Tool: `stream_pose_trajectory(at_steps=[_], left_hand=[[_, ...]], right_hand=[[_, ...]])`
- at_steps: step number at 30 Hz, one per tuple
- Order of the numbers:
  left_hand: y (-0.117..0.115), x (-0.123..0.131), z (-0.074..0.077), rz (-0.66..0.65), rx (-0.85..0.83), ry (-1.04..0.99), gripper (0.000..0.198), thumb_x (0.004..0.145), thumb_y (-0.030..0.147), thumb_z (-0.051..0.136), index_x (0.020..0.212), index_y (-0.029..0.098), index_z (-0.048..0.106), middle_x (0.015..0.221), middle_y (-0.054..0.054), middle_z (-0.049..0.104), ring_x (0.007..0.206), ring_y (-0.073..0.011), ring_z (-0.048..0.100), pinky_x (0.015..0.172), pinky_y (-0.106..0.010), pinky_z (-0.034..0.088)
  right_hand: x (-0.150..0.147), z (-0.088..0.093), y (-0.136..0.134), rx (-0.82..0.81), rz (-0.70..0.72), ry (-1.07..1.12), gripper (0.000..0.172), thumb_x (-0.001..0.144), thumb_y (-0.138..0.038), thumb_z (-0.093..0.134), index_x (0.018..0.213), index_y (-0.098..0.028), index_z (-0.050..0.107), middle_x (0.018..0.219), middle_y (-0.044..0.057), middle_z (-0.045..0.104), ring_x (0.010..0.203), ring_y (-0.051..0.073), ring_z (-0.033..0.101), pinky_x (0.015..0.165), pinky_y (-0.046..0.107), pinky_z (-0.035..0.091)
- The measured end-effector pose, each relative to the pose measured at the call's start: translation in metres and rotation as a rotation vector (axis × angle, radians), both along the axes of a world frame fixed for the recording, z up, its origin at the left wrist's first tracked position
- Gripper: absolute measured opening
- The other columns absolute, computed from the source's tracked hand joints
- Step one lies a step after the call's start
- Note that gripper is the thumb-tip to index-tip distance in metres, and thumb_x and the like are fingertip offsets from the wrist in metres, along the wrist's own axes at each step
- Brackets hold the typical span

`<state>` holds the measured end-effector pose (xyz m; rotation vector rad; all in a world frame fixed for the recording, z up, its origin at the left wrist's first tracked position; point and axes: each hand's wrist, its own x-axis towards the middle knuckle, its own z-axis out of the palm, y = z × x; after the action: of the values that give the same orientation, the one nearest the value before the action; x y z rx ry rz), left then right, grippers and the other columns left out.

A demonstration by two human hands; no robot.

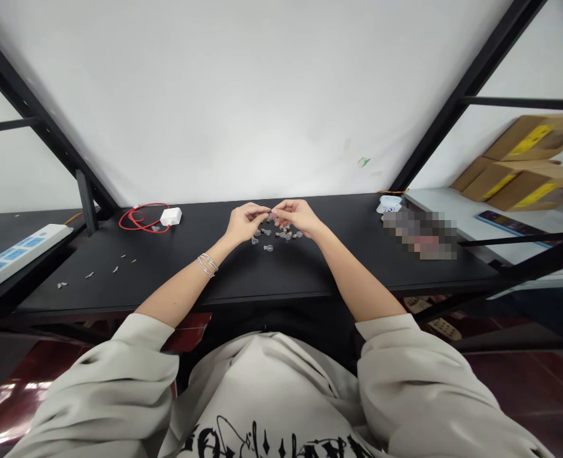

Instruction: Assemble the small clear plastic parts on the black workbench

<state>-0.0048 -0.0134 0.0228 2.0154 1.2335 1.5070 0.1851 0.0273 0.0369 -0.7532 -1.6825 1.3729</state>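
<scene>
Over the middle of the black table, my left hand and my right hand meet with thumbs and fingertips pinched together. Whatever sits between the fingertips is too small and too covered to name. Just below and behind them lie several tiny clear glass bottles, some with brown cork-like stoppers. One clear bottle lies nearest to me, apart from the cluster. Another small bottle rests below my right hand. A silvery bracelet circles my left wrist.
On the black table, a white charger with a red cable lies left, near small pale scraps. A white power strip stands far left. At right are a white case, a blurred-out item and cardboard boxes.
</scene>
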Motion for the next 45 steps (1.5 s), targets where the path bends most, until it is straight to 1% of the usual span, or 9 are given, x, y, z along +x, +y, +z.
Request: stream_pose_trajectory(at_steps=[4, 8, 14, 17, 21, 24, 27, 32, 45], left_hand=[[0.002, -0.005, 0.001, 0.057, -0.023, -0.003, 0.018, 0.081, 0.029, 0.067, 0.091, 0.017, 0.076, 0.09, -0.008, 0.074, 0.076, -0.0171, 0.067, 0.068, -0.029, 0.053], [0.007, -0.01, -0.001, 0.054, -0.026, -0.076, 0.017, 0.078, 0.028, 0.069, 0.088, 0.015, 0.074, 0.087, -0.008, 0.074, 0.072, -0.0164, 0.066, 0.063, -0.028, 0.053], [0.01, -0.011, -0.002, -0.002, -0.016, -0.171, 0.017, 0.073, 0.029, 0.075, 0.082, 0.015, 0.073, 0.083, -0.008, 0.074, 0.074, -0.0177, 0.069, 0.071, -0.031, 0.057], [0.009, -0.01, -0.001, -0.003, 0.027, -0.164, 0.017, 0.07, 0.029, 0.078, 0.08, 0.016, 0.074, 0.083, -0.007, 0.074, 0.073, -0.0179, 0.069, 0.072, -0.032, 0.057], [0.006, -0.004, -0.002, -0.017, 0.008, -0.187, 0.019, 0.069, 0.031, 0.08, 0.079, 0.016, 0.075, 0.078, -0.007, 0.074, 0.07, -0.0184, 0.069, 0.069, -0.032, 0.056], [0.004, 0.001, -0.002, -0.051, 0.023, -0.219, 0.019, 0.071, 0.032, 0.079, 0.079, 0.016, 0.076, 0.08, -0.008, 0.075, 0.074, -0.0195, 0.07, 0.072, -0.033, 0.057], [0.002, 0.004, -0.003, -0.031, 0.056, -0.253, 0.019, 0.071, 0.033, 0.079, 0.077, 0.016, 0.076, 0.082, -0.008, 0.075, 0.077, -0.0203, 0.07, 0.074, -0.034, 0.058], [0.003, 0.003, -0.004, 0.001, 0.052, -0.264, 0.017, 0.07, 0.032, 0.08, 0.076, 0.016, 0.076, 0.081, -0.008, 0.075, 0.076, -0.02, 0.07, 0.074, -0.034, 0.058], [0.0, 0.003, 0.001, -0.007, 0.046, -0.267, 0.018, 0.07, 0.033, 0.08, 0.077, 0.017, 0.077, 0.084, -0.008, 0.076, 0.079, -0.0215, 0.072, 0.077, -0.036, 0.059]], right_hand=[[0.0, 0.001, 0.0, -0.01, -0.039, 0.009, 0.035, 0.064, -0.044, 0.087, 0.078, -0.017, 0.071, 0.074, 0.005, 0.072, 0.061, 0.013, 0.065, 0.051, 0.022, 0.051], [-0.001, 0.0, 0.002, -0.011, -0.075, 0.052, 0.034, 0.062, -0.041, 0.088, 0.078, -0.016, 0.071, 0.065, 0.004, 0.069, 0.06, 0.014, 0.066, 0.052, 0.023, 0.051], [-0.002, 0.0, 0.004, -0.032, -0.143, 0.136, 0.04, 0.058, -0.043, 0.09, 0.077, -0.015, 0.069, 0.075, 0.005, 0.071, 0.064, 0.015, 0.067, 0.053, 0.024, 0.052], [-0.001, -0.001, 0.006, 0.006, -0.157, 0.106, 0.037, 0.06, -0.043, 0.089, 0.078, -0.016, 0.07, 0.065, 0.001, 0.066, 0.056, 0.012, 0.061, 0.049, 0.022, 0.049], [-0.001, -0.003, 0.007, 0.041, -0.11, 0.026, 0.034, 0.065, -0.043, 0.086, 0.082, -0.017, 0.072, 0.057, -0.001, 0.061, 0.05, 0.01, 0.055, 0.046, 0.022, 0.047], [0.0, -0.004, 0.007, 0.03, -0.053, -0.019, 0.035, 0.066, -0.043, 0.085, 0.084, -0.016, 0.073, 0.065, 0.002, 0.067, 0.056, 0.012, 0.06, 0.047, 0.023, 0.048], [0.0, -0.005, 0.005, 0.031, -0.013, -0.062, 0.036, 0.066, -0.044, 0.085, 0.084, -0.015, 0.073, 0.073, 0.005, 0.07, 0.058, 0.013, 0.061, 0.046, 0.022, 0.047], [0.001, -0.005, 0.004, 0.018, 0.044, -0.081, 0.035, 0.067, -0.044, 0.084, 0.082, -0.015, 0.073, 0.075, 0.006, 0.071, 0.058, 0.012, 0.062, 0.047, 0.022, 0.047], [0.003, -0.006, 0.007, 0.027, 0.061, -0.048, 0.034, 0.07, -0.046, 0.082, 0.085, -0.017, 0.074, 0.076, 0.005, 0.072, 0.059, 0.012, 0.062, 0.048, 0.022, 0.047]])
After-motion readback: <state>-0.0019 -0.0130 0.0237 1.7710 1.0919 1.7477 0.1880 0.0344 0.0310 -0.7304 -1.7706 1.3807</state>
